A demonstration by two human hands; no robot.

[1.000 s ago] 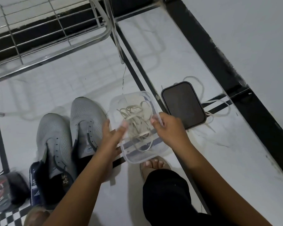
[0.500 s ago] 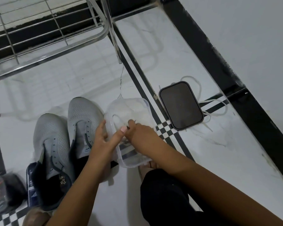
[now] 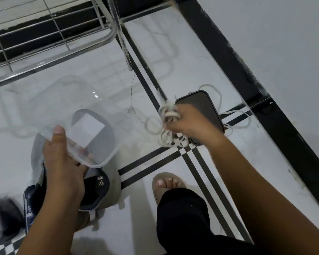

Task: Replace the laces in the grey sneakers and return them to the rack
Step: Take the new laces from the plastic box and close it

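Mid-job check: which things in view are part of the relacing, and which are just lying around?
Part of the job:
- bundle of pale laces, gripped in the right hand
- clear plastic container, held by the left hand
- grey sneakers below it
- wire rack
- loose laces by the lid

Lying about:
- dark lid on the floor
- dark blurred object, bottom left

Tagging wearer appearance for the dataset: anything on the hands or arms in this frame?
Nothing worn: left hand and right hand are bare, with no gloves, rings, watch or sleeves in view on either forearm. Fingernails short and unpainted where visible.
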